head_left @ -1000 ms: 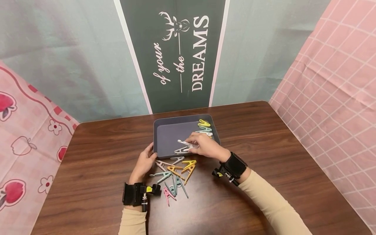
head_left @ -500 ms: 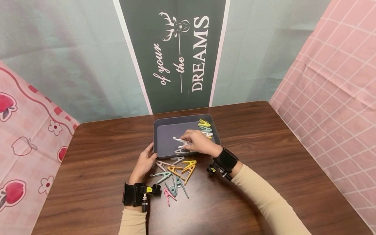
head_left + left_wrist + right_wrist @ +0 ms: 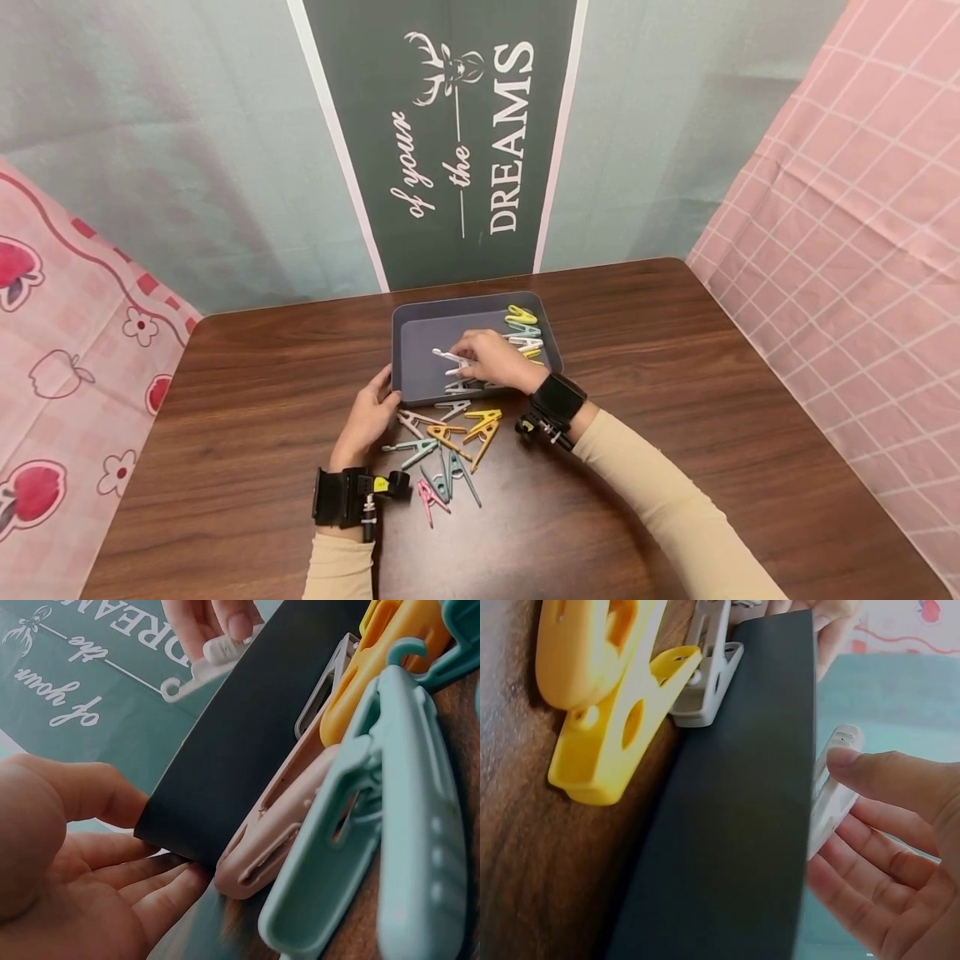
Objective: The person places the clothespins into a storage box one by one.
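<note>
A grey tray (image 3: 423,358) lies on the table. My left hand (image 3: 367,417) grips its near left corner; in the left wrist view the fingers (image 3: 112,862) meet the corner from the side and below. Over the tray's near part my right hand (image 3: 495,358) pinches a white clothespin (image 3: 448,355) between thumb and fingers. Just below that hand a grey clothespin (image 3: 456,387) lies inside the tray, partly covered. Along the tray's right side sit a lime clothespin (image 3: 521,315), a green clothespin (image 3: 527,330), a white one and a yellow one in a column.
Several loose clothespins lie before the tray: a grey one (image 3: 453,408), a yellow one (image 3: 483,421), a mint one (image 3: 412,450), a pink one (image 3: 431,500) and others. Behind the brown wooden table (image 3: 262,417) hangs a printed curtain (image 3: 465,208).
My right hand has moved left across the tray, carrying the white clothespin with it. More of the clothespin column on the right side shows now. The left hand has stayed at the corner.
</note>
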`<state>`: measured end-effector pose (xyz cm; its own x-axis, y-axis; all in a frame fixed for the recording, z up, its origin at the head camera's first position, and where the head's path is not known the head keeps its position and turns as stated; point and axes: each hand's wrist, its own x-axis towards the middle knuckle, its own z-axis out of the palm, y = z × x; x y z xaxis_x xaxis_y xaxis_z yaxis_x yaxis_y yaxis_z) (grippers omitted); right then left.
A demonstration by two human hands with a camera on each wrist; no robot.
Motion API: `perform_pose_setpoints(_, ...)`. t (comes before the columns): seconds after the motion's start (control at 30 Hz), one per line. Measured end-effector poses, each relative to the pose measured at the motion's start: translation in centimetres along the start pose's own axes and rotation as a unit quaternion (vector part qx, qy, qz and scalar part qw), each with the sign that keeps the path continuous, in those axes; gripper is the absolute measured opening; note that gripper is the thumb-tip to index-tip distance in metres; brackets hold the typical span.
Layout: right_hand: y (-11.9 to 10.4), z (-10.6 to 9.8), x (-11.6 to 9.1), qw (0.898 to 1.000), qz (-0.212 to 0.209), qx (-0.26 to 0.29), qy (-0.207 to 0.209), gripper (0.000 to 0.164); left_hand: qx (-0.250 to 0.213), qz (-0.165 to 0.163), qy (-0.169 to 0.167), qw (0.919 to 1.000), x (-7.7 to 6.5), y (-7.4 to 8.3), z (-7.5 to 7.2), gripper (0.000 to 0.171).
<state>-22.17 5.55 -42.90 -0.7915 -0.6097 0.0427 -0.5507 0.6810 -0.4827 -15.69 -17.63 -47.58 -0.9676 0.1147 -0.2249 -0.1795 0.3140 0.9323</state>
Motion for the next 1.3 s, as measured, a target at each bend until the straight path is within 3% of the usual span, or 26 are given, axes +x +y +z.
perform_pose_setpoints(0.33,0.3,1.4,1.5,0.999,0.021,-0.028,-0.034,0.031,0.005,0.007,-0.003,1.0,-0.2,0.2,-0.1,0.06)
perform_pose_setpoints(0.83,0.7,2.2,1.8,0.997,0.033,-0.038,-0.065,0.03,0.004,0.006,-0.001,1.0,-0.4,0.1,-0.1,0.06)
perform_pose_setpoints(1.3,0.9,2.0,1.4,0.998,0.033,-0.017,-0.059,0.027,-0.003,0.013,0.0,0.9999,-0.3,0.1,0.0,0.059)
